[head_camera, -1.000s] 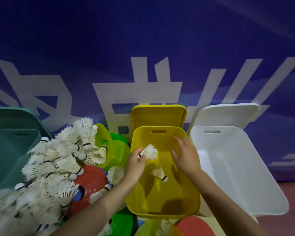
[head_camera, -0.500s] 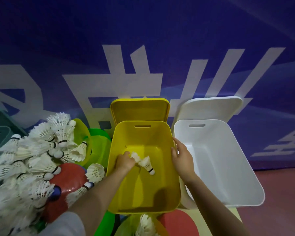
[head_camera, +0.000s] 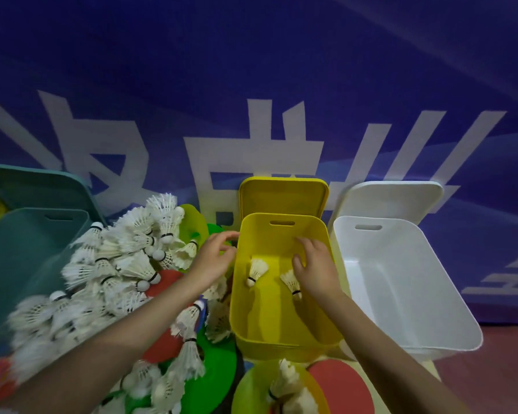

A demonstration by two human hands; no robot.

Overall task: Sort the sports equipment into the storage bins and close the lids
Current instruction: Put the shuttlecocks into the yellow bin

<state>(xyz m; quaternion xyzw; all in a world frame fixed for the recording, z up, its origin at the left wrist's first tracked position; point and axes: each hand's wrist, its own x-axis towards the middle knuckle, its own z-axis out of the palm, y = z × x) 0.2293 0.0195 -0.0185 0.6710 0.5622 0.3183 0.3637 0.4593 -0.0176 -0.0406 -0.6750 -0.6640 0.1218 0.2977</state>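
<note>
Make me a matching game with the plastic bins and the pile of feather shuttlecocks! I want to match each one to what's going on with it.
Things:
1. Yellow plastic bin
2. White plastic bin
3. Teal plastic bin
4. Big pile of white feather shuttlecocks

States:
A. Lies heaped over coloured discs, outside the bins
B. Holds two shuttlecocks
C. Open, nothing seen inside
D. Stands at the far left, lid up

Pairs: 1-B, 2-C, 3-D, 4-A
</note>
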